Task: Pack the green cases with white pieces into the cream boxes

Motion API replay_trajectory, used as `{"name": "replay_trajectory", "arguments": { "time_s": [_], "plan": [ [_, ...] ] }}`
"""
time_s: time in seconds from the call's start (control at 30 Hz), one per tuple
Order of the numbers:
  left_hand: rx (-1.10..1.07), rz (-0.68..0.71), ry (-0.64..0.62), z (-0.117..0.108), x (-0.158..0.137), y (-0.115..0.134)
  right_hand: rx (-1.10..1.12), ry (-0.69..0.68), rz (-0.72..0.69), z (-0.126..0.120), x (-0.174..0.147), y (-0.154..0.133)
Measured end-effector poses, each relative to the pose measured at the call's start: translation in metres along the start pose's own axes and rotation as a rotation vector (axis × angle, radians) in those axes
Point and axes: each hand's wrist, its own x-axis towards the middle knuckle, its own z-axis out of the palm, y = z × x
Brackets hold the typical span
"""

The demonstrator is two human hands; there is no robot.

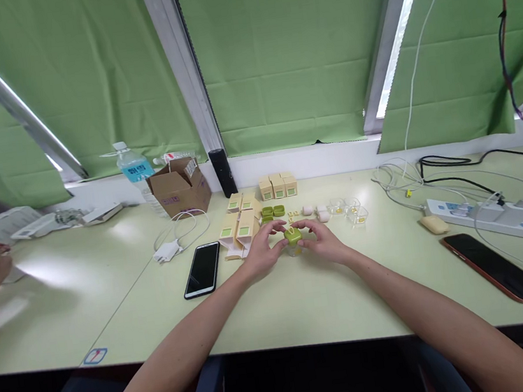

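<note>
On table [304,299], two hands, one green cap [292,235]

Legible text: none.
- Water bottle [134,169]: blue label with white print, too small to read.
- Cardboard box [180,190]: white shipping label and a purple mark on its front, both unreadable.
- Small beige cartons [278,186]: green square panels, no readable lettering.
- Counter [303,293]: sticker [95,355] at the near edge bearing what may be a red arrow in a blue frame.
</note>
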Motion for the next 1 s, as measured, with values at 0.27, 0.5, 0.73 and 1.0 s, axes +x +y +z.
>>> {"name": "replay_trajectory", "arguments": {
  "time_s": [0.27, 0.5, 0.73, 1.0],
  "plan": [
    [0.067, -0.032, -0.035, 0.0014, -0.0015, -0.0033, -0.026, -0.037, 0.046, -0.0033, 0.0021, -0.0035],
    [0.154, -0.088, -0.096, 0.0005, -0.0029, -0.0008, -0.036, -0.069, 0.083, -0.0048, 0.0036, -0.0044],
    [0.200, -0.081, -0.105, 0.0005, -0.0033, -0.0042, -0.001, -0.090, 0.097, -0.0044, 0.0048, -0.0033],
    [0.222, -0.067, -0.095, 0.0029, -0.0044, -0.0022, 0.046, -0.124, 0.120, -0.0018, 0.0055, -0.0003]
  ]
}}
